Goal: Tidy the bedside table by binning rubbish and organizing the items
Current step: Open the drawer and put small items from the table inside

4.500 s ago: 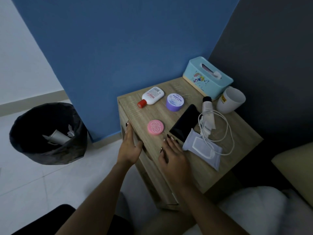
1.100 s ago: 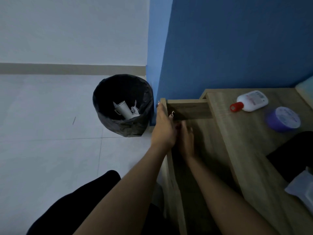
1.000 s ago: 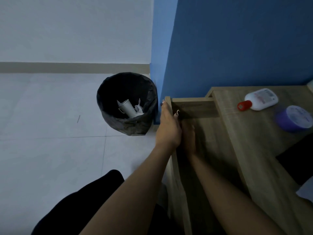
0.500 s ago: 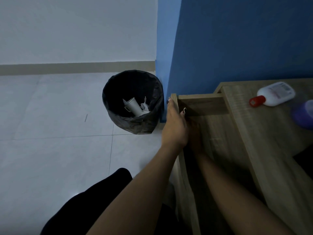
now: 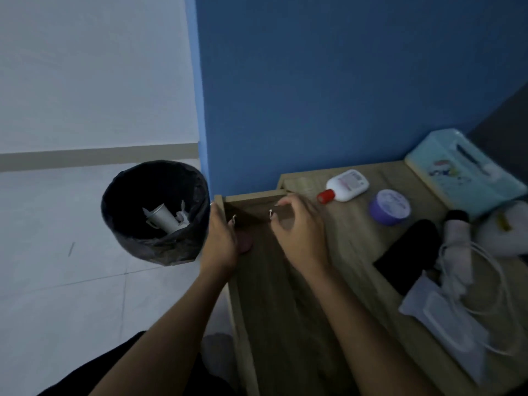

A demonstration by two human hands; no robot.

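Right hand (image 5: 300, 238) has lifted out of the drawer (image 5: 271, 281) since 0.5 s ago; fingers loosely curled, empty. Pink compact (image 5: 245, 242) lies in the drawer's far left corner. Left hand (image 5: 221, 241) grips the front edge. Bottle (image 5: 344, 185) lies right of the right hand, nearer it, long axis crosswise.

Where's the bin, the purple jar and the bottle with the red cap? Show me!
bin (image 5: 160, 247), head view, front of its black liner
purple jar (image 5: 390, 206), head view, middle of its lid
bottle (image 5: 347, 184), head view, white body, on the label
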